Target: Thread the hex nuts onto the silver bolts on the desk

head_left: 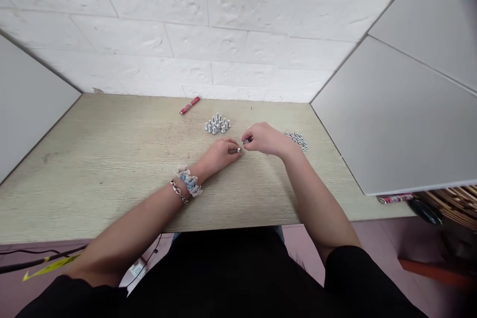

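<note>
My left hand (220, 155) rests low over the table, its fingers closed around a small metal bolt (239, 150) whose pale end pokes out at the fingertips. Just to the right, my right hand (265, 139) pinches a small metal piece that looks like a nut (246, 142), mostly covered by the fingers. The two hands are close together but apart. Beyond the left hand stands a cluster of several bolts (217, 124), shanks pointing up. Several loose nuts (297, 140) lie behind my right wrist, partly hidden by it.
A red tube-like stick (190, 105) lies at the back of the wooden table (112, 159), near the white brick wall (186, 39). Grey panels bound the left and right sides. Another red tube (395, 198) and a woven basket (452, 203) are at the right edge.
</note>
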